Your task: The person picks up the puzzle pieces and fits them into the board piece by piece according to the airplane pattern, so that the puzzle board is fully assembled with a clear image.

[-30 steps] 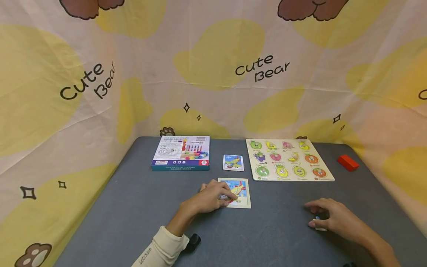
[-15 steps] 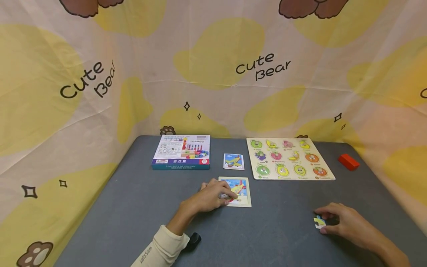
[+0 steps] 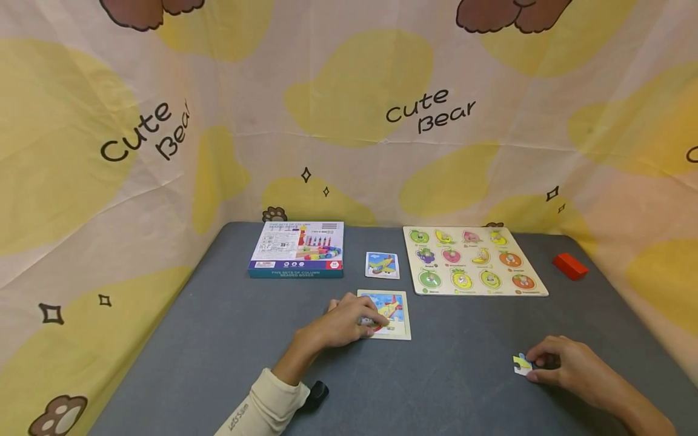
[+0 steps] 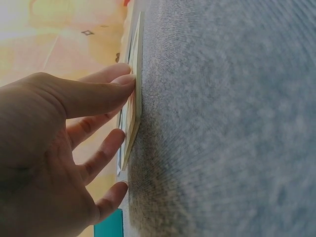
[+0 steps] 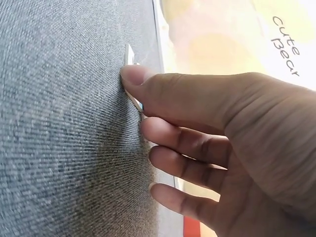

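My left hand rests on the left side of a small wooden jigsaw puzzle with a yellow and red airplane picture, and covers its lower left part. In the left wrist view the thumb and fingertips touch the face of the puzzle board, with the other fingers spread. Off to the right, my right hand pinches a small jigsaw piece, yellow, white and blue, between thumb and finger, low over the grey table. The right wrist view shows this piece edge-on, partly behind the thumb.
Behind the puzzle lies an airplane picture card. A bead toy box stands at back left, and a fruit peg board at back right. Beside that is a red block. A printed cloth hangs around the grey table.
My right hand has shifted to the right and toward me. The jigsaw piece, mostly hidden under the fingers before, now shows at the fingertips. My left hand stays in place.
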Demonstrator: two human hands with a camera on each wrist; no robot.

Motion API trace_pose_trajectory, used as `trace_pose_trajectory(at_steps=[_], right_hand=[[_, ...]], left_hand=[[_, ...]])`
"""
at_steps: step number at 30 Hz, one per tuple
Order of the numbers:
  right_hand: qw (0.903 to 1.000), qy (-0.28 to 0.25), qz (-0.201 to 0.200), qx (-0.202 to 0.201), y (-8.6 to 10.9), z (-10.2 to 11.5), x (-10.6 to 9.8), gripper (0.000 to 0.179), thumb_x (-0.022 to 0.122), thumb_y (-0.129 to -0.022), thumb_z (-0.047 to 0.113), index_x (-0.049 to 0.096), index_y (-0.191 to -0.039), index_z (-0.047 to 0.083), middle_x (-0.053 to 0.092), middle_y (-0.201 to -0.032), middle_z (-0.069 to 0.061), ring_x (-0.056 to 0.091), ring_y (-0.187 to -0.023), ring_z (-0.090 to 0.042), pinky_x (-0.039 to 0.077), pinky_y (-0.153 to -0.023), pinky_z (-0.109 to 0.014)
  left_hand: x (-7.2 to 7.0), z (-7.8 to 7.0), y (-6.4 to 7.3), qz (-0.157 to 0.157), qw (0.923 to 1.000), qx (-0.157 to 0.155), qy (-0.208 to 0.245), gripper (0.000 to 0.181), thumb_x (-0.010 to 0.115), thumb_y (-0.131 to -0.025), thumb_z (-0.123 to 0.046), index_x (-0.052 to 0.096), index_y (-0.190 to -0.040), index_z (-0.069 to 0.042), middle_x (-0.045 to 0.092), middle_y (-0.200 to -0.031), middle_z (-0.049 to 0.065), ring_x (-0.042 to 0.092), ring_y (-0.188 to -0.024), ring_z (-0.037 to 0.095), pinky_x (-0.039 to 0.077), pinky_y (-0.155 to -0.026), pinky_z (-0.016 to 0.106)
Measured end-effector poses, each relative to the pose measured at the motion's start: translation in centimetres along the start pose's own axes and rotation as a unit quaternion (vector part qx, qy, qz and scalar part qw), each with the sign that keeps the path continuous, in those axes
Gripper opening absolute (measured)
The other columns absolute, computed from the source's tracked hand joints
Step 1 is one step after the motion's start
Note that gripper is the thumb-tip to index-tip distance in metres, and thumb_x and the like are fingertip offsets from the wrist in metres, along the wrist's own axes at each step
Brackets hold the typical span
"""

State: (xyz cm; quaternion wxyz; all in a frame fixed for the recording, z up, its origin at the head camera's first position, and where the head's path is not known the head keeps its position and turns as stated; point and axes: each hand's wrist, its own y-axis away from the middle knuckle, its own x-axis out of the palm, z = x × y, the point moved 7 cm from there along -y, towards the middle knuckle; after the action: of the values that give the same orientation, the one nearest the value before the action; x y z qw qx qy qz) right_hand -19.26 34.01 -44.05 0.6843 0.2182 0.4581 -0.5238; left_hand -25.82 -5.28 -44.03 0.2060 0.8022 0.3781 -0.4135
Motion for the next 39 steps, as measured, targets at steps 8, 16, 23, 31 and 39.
trace_pose_trajectory(at_steps=[8,16,23,31,39], right_hand=[[0.9993,0.020,-0.024,-0.019,-0.1,0.3,0.1,0.027,0.097,-0.069,0.016,0.074,-0.080,0.023,0.057,-0.077,0.026,0.050,-0.072,0.007,0.040,-0.063,-0.020],[0.9993,0.033,-0.019,0.001,-0.5,0.7,0.3,0.026,0.097,-0.072,0.019,0.074,-0.081,0.026,0.057,-0.078,0.025,0.049,-0.073,0.008,0.042,-0.063,-0.023],[0.9989,0.035,-0.027,-0.017,-1.5,2.1,0.5,0.027,0.098,-0.072,0.021,0.074,-0.084,0.027,0.058,-0.080,0.022,0.049,-0.076,0.006,0.043,-0.064,-0.022],[0.9975,0.057,0.040,0.014,-3.9,3.7,1.4,0.022,0.093,-0.080,0.035,0.076,-0.092,0.027,0.057,-0.087,0.020,0.049,-0.082,0.005,0.048,-0.071,-0.025],[0.9965,0.061,0.052,-0.024,-6.1,6.1,2.7,0.021,0.092,-0.082,0.036,0.077,-0.094,0.027,0.056,-0.087,0.021,0.048,-0.084,0.003,0.047,-0.073,-0.026]], left_hand=[[0.0,-0.1,0.0,-0.002,1.0000,-0.002,-0.002,0.029,0.075,-0.099,-0.014,0.082,-0.123,-0.030,0.068,-0.115,-0.010,0.046,-0.104,0.016,0.028,-0.081,0.043],[0.1,-0.1,0.0,0.002,1.0000,-0.007,-0.003,0.029,0.075,-0.099,-0.015,0.081,-0.123,-0.030,0.068,-0.118,-0.010,0.047,-0.106,0.016,0.028,-0.082,0.043],[0.0,-0.1,0.0,0.002,0.9999,-0.007,-0.009,0.029,0.075,-0.099,-0.016,0.081,-0.123,-0.031,0.068,-0.119,-0.010,0.047,-0.105,0.016,0.028,-0.082,0.042],[0.0,0.0,0.0,0.000,1.0000,-0.003,-0.009,0.030,0.075,-0.099,-0.015,0.081,-0.123,-0.031,0.068,-0.116,-0.010,0.047,-0.106,0.016,0.028,-0.081,0.043],[0.2,0.2,-0.1,0.001,1.0000,-0.002,-0.010,0.031,0.074,-0.099,-0.015,0.081,-0.124,-0.033,0.068,-0.117,-0.010,0.047,-0.107,0.017,0.029,-0.081,0.044]])
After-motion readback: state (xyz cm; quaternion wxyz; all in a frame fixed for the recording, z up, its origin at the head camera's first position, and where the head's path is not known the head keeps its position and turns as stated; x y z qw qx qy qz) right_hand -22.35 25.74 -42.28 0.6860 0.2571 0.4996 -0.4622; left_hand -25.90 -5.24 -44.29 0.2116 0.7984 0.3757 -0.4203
